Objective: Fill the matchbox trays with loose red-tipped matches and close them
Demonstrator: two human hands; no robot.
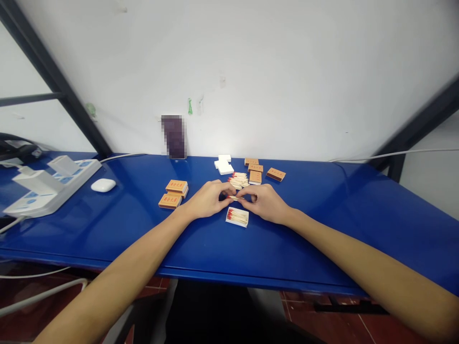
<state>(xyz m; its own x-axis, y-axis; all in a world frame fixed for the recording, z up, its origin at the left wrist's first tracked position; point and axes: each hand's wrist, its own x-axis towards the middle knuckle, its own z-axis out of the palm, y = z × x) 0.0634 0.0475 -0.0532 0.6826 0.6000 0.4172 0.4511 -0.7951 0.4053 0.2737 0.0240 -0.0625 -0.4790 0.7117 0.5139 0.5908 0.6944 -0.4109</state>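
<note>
Between my two hands, just above the blue table (201,243), a few red-tipped matches (234,197) are pinched. My left hand (210,198) is closed on the head end, thumb and fingertips together. On the other end the fingers of my right hand (263,200) are closed too. Right below them lies a white matchbox tray (246,224) partly filled with matches, red heads to the left. Behind my fingertips is a loose pile of matches (239,179).
Several closed matchboxes (173,193) are stacked at the left. More orange matchbox sleeves (255,168) lie behind my right hand, beside white trays (224,166). Further left are a white earbud case (103,185) and a power strip (53,191). A pixelated panel (174,136) leans against the wall.
</note>
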